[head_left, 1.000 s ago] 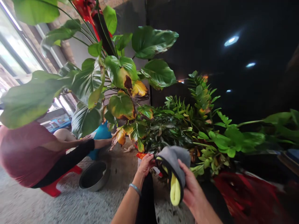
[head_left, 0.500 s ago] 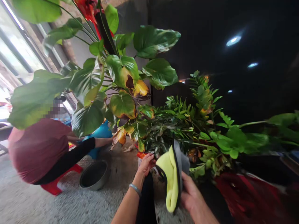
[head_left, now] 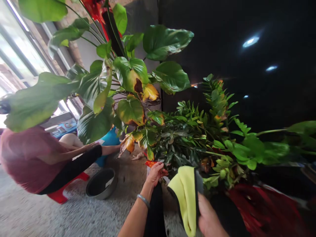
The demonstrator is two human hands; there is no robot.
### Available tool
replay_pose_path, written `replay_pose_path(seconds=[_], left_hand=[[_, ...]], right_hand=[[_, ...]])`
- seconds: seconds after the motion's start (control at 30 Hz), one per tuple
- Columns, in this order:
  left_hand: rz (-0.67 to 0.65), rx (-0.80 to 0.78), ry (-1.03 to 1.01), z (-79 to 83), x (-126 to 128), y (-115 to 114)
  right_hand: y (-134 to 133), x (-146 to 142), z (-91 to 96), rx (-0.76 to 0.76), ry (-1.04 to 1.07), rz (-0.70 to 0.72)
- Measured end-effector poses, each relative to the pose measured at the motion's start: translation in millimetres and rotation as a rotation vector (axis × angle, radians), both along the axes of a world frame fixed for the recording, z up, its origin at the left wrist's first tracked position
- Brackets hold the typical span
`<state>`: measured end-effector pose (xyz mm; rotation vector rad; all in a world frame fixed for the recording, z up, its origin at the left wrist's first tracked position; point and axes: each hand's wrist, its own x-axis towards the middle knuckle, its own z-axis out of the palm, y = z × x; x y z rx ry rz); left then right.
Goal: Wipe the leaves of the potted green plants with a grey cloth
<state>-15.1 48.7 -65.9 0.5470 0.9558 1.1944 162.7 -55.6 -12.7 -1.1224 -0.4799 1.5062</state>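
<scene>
My right hand (head_left: 208, 214) grips a folded microfibre cloth (head_left: 185, 194), yellow on one face and grey on the other, with a dark edging. My left hand (head_left: 155, 173), a bangle (head_left: 143, 200) on its wrist, is beside the low dark-green foliage (head_left: 176, 141). Its fingers are curled in; whatever they hold, if anything, is too small to make out. Just behind that hand shows a red, glittery piece (head_left: 149, 163) over something pale. Large glossy leaves (head_left: 130, 110), some yellowed and brown at the edges, hang above.
At the left a person in a pinkish top (head_left: 32, 158) sits on a red stool (head_left: 59, 194). A grey basin (head_left: 101, 184) stands on the floor near a blue container (head_left: 108, 141). Red plastic (head_left: 266, 207) lies at lower right, and a dark glossy wall (head_left: 234, 39) rises behind.
My right hand has lowered the cloth and turned it, so more yellow faces me. The seated person has leaned to the left, an arm now showing. My left hand stays nearly in place.
</scene>
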Motion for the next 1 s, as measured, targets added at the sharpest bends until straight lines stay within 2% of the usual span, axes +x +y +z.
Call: replay_pose_path(seconds=[0.07, 0.13, 0.2, 0.23, 0.3, 0.37, 0.43, 0.47, 0.5, 0.57, 0.63, 0.7, 0.73, 0.8, 0.9, 0.97, 1.0], left_hand=[[-0.011, 0.004, -0.003, -0.3, 0, 0], [-0.018, 0.008, 0.001, -0.4, 1, 1], [-0.013, 0.006, 0.009, -0.2, 3, 1], [-0.006, 0.004, 0.013, -0.2, 4, 1], [0.010, -0.004, 0.020, -0.2, 4, 1], [0.023, -0.008, 0.025, -0.5, 4, 1], [0.029, -0.006, 0.026, -0.8, 3, 0], [0.029, -0.005, 0.026, -0.8, 3, 0], [0.027, -0.004, 0.025, -0.7, 2, 0], [0.015, -0.001, 0.020, 0.0, 2, -1], [0.003, 0.008, 0.011, 0.6, 4, -1], [0.003, 0.014, 0.009, 0.7, 6, -1], [0.006, 0.014, 0.010, 0.3, 7, -1], [0.017, 0.010, 0.015, -1.0, 8, 0], [0.045, 0.017, 0.008, -3.5, 7, 1], [0.064, 0.020, -0.005, -4.7, 5, 1], [0.071, 0.018, -0.013, -5.0, 4, 1]], right_hand=[[15, 11, 20.4, 0.010, -0.144, -0.169], [44, 19, 46.8, 0.111, -0.347, -0.358], [70, 21, 64.4, 0.268, -0.557, -0.411], [77, 19, 66.9, 0.318, -0.650, -0.376], [77, 15, 58.6, 0.333, -0.782, -0.216], [61, 13, 39.1, 0.279, -0.797, -0.055], [40, 19, 21.6, 0.230, -0.725, 0.009], [33, 25, 17.4, 0.208, -0.680, -0.009], [29, 31, 17.4, 0.186, -0.646, -0.064], [33, 43, 29.2, 0.169, -0.627, -0.258], [51, 47, 49.7, 0.216, -0.635, -0.464], [69, 39, 66.1, 0.272, -0.619, -0.543], [75, 33, 69.4, 0.275, -0.599, -0.516], [75, 18, 62.8, 0.234, -0.566, -0.341], [48, 6, 30.6, 0.207, -0.568, -0.010], [25, 9, 11.3, 0.218, -0.620, 0.087], [16, 12, 6.6, 0.226, -0.650, 0.091]])
